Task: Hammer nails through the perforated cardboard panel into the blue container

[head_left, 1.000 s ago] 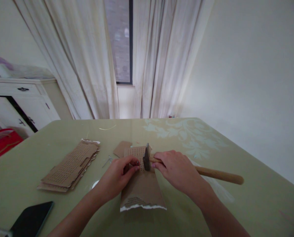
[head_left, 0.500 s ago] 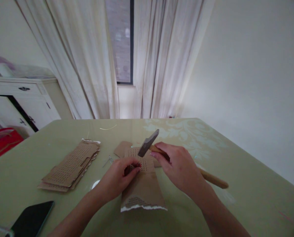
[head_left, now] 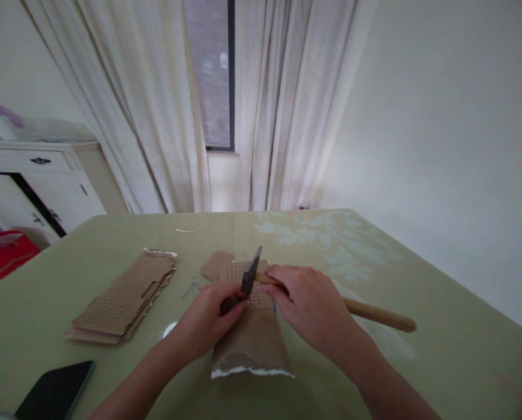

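Note:
My right hand (head_left: 309, 297) is closed around the wooden handle of a hammer (head_left: 379, 315), close to its dark metal head. That head stands upright over my left fingertips, touching or nearly touching what they pinch. My left hand (head_left: 208, 315) is closed in a pinch on a brown cardboard piece (head_left: 252, 338); whatever lies between its fingertips is hidden. Rows of small holes cover the cardboard's far part, and its near edge is torn and white. Just left of my left hand lie a few thin nails (head_left: 195, 284).
A stack of punched cardboard pieces (head_left: 125, 291) lies on the left of the table. A dark phone (head_left: 55, 391) is at the near left. Another cardboard scrap (head_left: 217, 265) sits behind my left hand, and a thin pale strand (head_left: 191, 228) lies farther back.
The hammer has come down and slightly left, its head now at my left fingertips instead of raised above the cardboard. My left hand stays in about the same place.

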The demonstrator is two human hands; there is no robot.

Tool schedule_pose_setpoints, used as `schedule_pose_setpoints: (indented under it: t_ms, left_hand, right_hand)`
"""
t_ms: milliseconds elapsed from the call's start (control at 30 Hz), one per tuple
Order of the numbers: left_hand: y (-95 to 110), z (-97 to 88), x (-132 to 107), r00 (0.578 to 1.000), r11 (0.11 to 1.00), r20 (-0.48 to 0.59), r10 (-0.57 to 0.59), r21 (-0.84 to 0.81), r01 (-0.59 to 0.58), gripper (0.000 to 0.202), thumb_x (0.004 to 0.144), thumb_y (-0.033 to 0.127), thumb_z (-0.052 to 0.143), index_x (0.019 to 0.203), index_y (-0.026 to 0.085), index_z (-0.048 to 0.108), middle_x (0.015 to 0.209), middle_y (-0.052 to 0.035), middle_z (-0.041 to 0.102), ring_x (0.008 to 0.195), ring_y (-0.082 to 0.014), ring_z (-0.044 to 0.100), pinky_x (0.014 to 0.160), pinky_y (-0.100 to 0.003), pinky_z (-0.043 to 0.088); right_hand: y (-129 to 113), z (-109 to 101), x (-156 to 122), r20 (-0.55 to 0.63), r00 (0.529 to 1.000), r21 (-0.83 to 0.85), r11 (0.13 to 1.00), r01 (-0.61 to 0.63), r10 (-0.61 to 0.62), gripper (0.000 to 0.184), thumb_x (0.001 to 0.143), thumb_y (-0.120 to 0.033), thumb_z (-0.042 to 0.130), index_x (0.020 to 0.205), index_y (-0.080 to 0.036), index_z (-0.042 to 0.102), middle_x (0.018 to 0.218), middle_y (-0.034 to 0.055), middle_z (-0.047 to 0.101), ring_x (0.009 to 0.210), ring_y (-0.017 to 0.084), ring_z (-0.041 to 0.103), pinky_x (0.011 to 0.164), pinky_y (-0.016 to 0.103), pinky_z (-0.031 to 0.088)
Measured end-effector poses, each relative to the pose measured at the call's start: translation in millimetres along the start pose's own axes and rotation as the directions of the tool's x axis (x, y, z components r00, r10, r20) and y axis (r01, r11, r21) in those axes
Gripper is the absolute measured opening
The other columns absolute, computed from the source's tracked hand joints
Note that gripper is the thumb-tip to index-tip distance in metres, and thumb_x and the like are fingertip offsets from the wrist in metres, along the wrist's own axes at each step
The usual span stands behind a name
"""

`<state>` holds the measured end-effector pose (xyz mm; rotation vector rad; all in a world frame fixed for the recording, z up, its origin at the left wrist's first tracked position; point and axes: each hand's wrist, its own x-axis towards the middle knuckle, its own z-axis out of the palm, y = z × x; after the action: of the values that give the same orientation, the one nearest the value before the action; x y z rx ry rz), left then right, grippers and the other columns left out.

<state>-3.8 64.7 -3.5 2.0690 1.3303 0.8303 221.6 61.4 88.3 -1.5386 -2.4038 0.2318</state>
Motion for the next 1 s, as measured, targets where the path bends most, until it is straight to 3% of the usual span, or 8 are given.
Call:
schedule_pose_setpoints:
  t_ms: [133,300,433,600,733,900,1000]
  left_hand:
    - [-1.7,-0.1,0.4,1.000,1.000,0.003,-0.004,0.006,0.004,0.017,0.100,0.031,0.065,0.100,0.023,0.080,0.080,0.0010,0.076,0.068,-0.0163,0.059,0.065,-0.026,0.041]
    - [-1.8,0.0,0.3,1.000,1.000,0.010,0.002,0.011,-0.002,0.016,0.099,0.029,0.065,0.097,0.022,0.080,0.076,0.0012,0.072,0.066,-0.0160,0.057,0.063,-0.026,0.039]
    - [-1.1,-0.7,-0.5,1.000,1.000,0.017,-0.007,0.008,0.007,0.017,0.099,0.030,0.065,0.097,0.022,0.080,0.075,0.0017,0.072,0.066,-0.0158,0.057,0.063,-0.025,0.039]
    - [-0.6,-1.4,-0.9,1.000,1.000,0.026,-0.008,0.010,0.008,0.016,0.098,0.031,0.066,0.094,0.022,0.079,0.077,0.0009,0.073,0.068,-0.0163,0.057,0.064,-0.026,0.039]
    - [-1.5,-0.8,0.0,0.999,1.000,0.034,-0.011,0.008,0.010,0.016,0.099,0.031,0.066,0.097,0.023,0.079,0.078,0.0012,0.074,0.068,-0.0162,0.058,0.064,-0.026,0.040]
    - [-2.8,-0.6,-0.4,0.999,1.000,0.036,-0.011,0.011,0.010,0.016,0.098,0.031,0.067,0.090,0.022,0.077,0.075,0.0016,0.071,0.068,-0.0158,0.057,0.063,-0.026,0.038]
    - [-2.8,-0.9,-1.6,0.999,1.000,0.036,-0.014,0.008,0.014,0.015,0.099,0.031,0.066,0.094,0.022,0.078,0.076,0.0018,0.071,0.068,-0.0157,0.057,0.063,-0.026,0.038]
  right_hand:
    - [-1.1,-1.7,-0.7,-0.076,0.997,0.019,0.999,-0.028,0.029,0.014,0.109,-0.029,0.066,0.105,-0.025,0.079,0.101,0.0036,0.085,0.092,0.024,0.078,0.078,0.031,0.045]
    - [-1.5,-1.5,0.4,0.031,0.999,-0.005,1.000,-0.029,0.029,0.016,0.110,-0.030,0.067,0.105,-0.026,0.081,0.100,0.0041,0.086,0.093,0.025,0.079,0.078,0.032,0.045]
    - [-0.1,-1.9,1.1,-0.063,0.997,0.031,0.999,-0.042,0.044,0.014,0.110,-0.029,0.067,0.101,-0.025,0.078,0.097,0.0030,0.085,0.092,0.025,0.079,0.078,0.032,0.045]
    - [0.7,-1.1,0.7,0.030,0.999,0.005,1.000,-0.015,0.015,0.015,0.110,-0.030,0.067,0.103,-0.026,0.080,0.098,0.0039,0.086,0.094,0.026,0.080,0.078,0.032,0.046]
    - [-0.4,-2.3,-0.3,-0.020,0.999,-0.005,0.999,-0.037,0.037,0.015,0.110,-0.029,0.065,0.105,-0.026,0.079,0.101,0.0037,0.085,0.095,0.025,0.079,0.079,0.032,0.046]
    - [-0.2,-2.2,-0.4,0.047,0.999,-0.002,1.000,-0.011,0.012,0.015,0.110,-0.029,0.065,0.108,-0.026,0.080,0.101,0.0052,0.086,0.095,0.026,0.080,0.079,0.032,0.047]
    - [0.7,-1.9,-0.6,0.002,1.000,0.044,0.999,-0.014,0.013,0.015,0.110,-0.027,0.065,0.110,-0.026,0.080,0.104,0.0050,0.086,0.099,0.026,0.080,0.083,0.032,0.048]
